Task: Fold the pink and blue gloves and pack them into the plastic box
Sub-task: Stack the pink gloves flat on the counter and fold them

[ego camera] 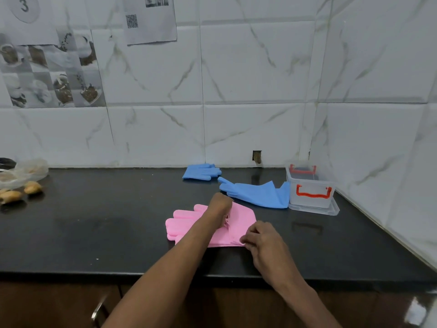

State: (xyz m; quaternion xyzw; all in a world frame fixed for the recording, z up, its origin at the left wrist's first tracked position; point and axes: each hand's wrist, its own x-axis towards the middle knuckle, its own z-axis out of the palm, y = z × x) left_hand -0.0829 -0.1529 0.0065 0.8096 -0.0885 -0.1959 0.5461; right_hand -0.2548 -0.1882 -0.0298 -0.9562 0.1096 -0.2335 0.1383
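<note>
Pink rubber gloves: stacked mid black desk, left hand and right hand both pinching the cuffs. Clear plastic box: far right, open.

Marbled white wall tiles behind a black countertop.

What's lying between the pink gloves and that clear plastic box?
In the head view, one blue glove lies between the pink gloves and the plastic box, its cuff reaching the box. Otherwise only bare black counter.
</note>
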